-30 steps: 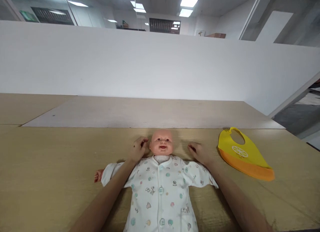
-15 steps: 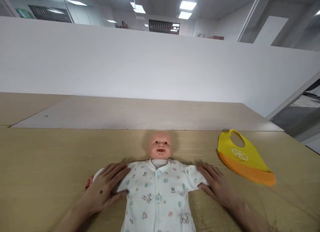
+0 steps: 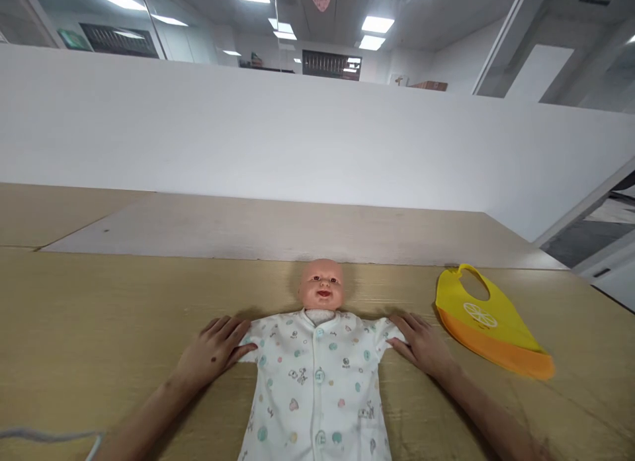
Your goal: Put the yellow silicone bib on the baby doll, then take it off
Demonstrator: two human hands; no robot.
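A baby doll [image 3: 322, 286] in a white printed shirt [image 3: 320, 381] with snap buttons lies face up on the wooden table, arms spread to both sides. My left hand [image 3: 215, 348] is closed around the sleeve on the left, fingers above it and thumb along its lower edge. At the other sleeve, my right hand [image 3: 421, 342] grips the end in the same way. Both of the doll's hands are hidden under mine. The shirt front is fastened and fairly smooth; its bottom runs out of view.
A yellow bib [image 3: 481, 309] with an orange pocket lies flat to the right. Beyond the table [image 3: 99, 315] stands a white partition [image 3: 297, 137] with glass above. A pale cable [image 3: 49, 436] crosses the lower left corner.
My left hand has drawn its fingers and thumb closer round the sleeve, covering the doll's hand that showed before. The right hand stays at its sleeve. The view has tilted up slightly.
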